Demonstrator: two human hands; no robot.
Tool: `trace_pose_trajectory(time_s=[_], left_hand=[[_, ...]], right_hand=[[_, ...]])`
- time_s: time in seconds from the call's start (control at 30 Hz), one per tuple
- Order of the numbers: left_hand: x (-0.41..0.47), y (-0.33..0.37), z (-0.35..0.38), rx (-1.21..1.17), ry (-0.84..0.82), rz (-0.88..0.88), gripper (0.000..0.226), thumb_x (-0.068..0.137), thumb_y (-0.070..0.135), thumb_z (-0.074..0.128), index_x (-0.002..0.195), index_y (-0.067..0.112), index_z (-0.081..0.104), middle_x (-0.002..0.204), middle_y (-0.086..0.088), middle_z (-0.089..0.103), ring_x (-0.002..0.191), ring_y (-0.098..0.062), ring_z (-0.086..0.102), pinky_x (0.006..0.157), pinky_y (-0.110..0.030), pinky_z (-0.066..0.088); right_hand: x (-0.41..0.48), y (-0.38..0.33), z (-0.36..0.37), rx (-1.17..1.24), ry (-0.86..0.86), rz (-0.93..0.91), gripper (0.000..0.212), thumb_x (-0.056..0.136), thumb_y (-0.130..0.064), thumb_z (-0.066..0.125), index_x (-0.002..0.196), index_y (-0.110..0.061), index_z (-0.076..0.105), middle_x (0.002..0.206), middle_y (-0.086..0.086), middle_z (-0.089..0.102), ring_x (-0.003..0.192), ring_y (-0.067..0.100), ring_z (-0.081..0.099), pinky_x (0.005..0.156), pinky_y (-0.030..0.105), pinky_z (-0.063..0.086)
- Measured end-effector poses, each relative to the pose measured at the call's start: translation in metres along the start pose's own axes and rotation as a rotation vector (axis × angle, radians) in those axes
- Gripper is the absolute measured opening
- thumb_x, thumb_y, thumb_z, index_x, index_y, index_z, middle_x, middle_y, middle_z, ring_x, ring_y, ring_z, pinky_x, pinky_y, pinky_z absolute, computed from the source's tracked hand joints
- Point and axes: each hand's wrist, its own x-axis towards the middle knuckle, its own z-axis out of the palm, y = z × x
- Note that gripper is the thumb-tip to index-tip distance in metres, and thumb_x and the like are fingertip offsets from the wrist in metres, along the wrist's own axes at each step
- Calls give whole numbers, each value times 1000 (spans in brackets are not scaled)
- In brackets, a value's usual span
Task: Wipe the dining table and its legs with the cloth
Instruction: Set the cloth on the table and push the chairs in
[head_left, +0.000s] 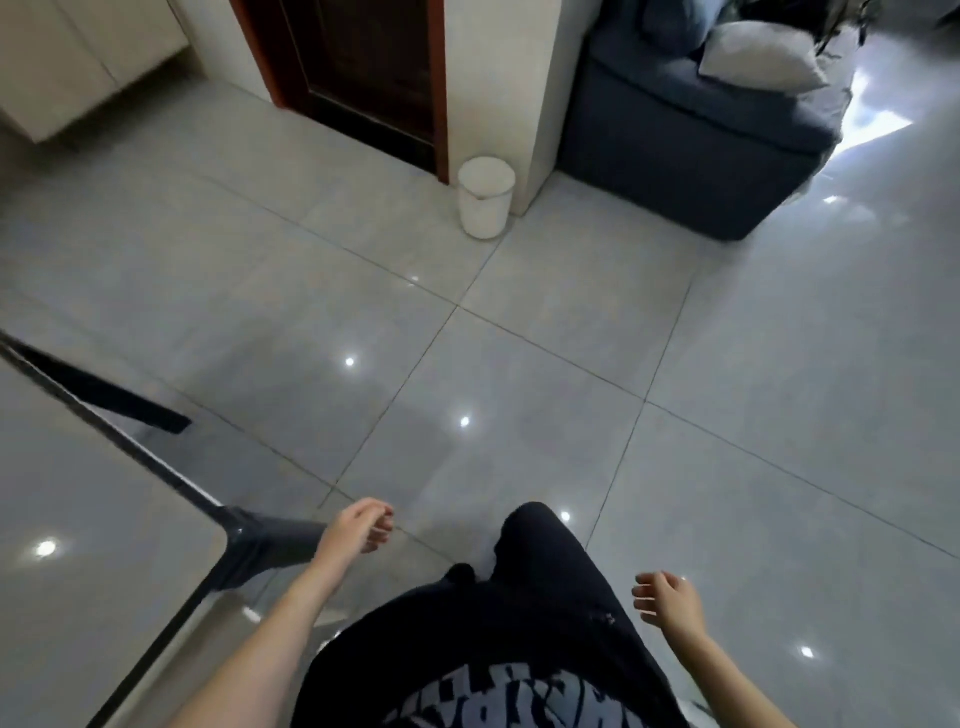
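The dining table (78, 519) fills the lower left, with a glossy grey top and a dark edge. Two dark legs slant out from under it, one (275, 545) by the near corner and another (119, 397) farther back. My left hand (358, 530) hovers just right of the near corner, fingers loosely curled, holding nothing. My right hand (667, 603) hangs over the floor at the lower right, fingers apart and empty. No cloth is in view.
A white waste bin (485, 197) stands by a wall corner beside a dark wooden door (363, 78). A dark blue sofa (691, 150) with a pale cushion (758, 57) sits at the upper right. Glossy grey floor tiles (571, 338) spread across the middle.
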Motion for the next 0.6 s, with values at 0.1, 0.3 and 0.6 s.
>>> trace_pose_trajectory(time_s=[0.1,0.3,0.6], left_hand=[[29,32,10,-32,7,-62,27,101,9,36,83,4,56,66,-8,61,45,-13,59,40,-17,42],[49,71,35,-163,191,-172,23,99,14,41,93,2,60,79,-16,61,65,-24,56,51,-24,42],[40,120,79,-402,432,-229,23,98,10,42,88,6,62,82,-7,61,70,-13,54,64,-22,42]], right_hand=[[43,-52,1,-27,-25,-17,22,95,0,39,89,7,60,77,19,59,65,28,52,56,30,40],[142,-208,11,-134,-134,-156,23,94,-3,40,90,4,62,82,20,64,71,31,58,61,33,47],[199,-436,107,-371,-405,-365,18,91,-8,50,85,-1,65,76,15,65,68,28,60,61,32,48]])
